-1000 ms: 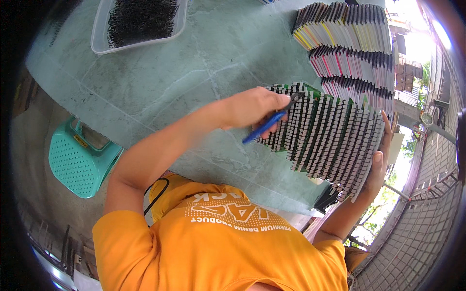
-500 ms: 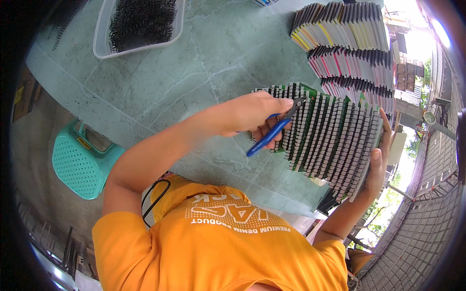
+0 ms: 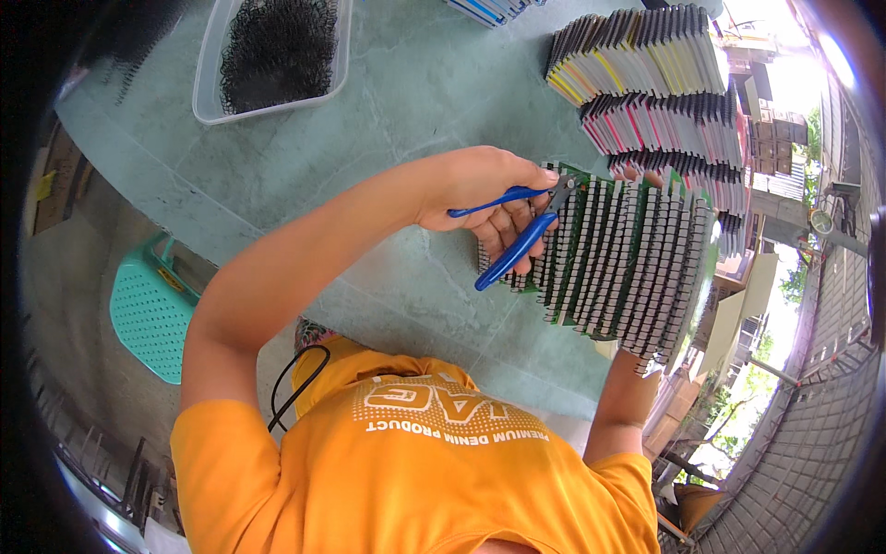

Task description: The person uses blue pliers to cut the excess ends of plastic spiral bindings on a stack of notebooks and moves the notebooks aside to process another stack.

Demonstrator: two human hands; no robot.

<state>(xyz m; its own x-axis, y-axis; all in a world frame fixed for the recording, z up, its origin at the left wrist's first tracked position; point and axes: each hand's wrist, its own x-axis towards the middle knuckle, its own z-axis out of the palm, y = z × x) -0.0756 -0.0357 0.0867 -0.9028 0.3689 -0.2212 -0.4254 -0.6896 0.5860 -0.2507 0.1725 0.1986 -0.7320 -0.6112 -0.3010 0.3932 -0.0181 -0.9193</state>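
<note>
My left hand (image 3: 480, 189) is closed loosely around small cutting pliers (image 3: 515, 253) with blue handles. The handles are spread, and the grey jaws are at the upper left edge of a stack of wire-bound notebooks (image 3: 609, 263). The stack's bound edges face up, showing rows of black wire loops over white and green edges. My right hand is mostly hidden beneath the stack and holds it up; its forearm (image 3: 623, 397) comes in from below, and fingertips (image 3: 639, 174) seem to show at the far edge.
Several piles of wire-bound notebooks (image 3: 637, 55) with yellow and pink edges stand at the far right. A clear plastic tub (image 3: 212, 111) of black wire coils sits at the far left of the greenish table (image 3: 397, 102). Blue-edged notebooks (image 3: 484, 9) lie at the back; a turquoise stool (image 3: 148, 309) stands left.
The pliers' handles have spread wider in my left hand. My right hand has shifted from the stack's right side to beneath it, and the stack has tilted slightly.
</note>
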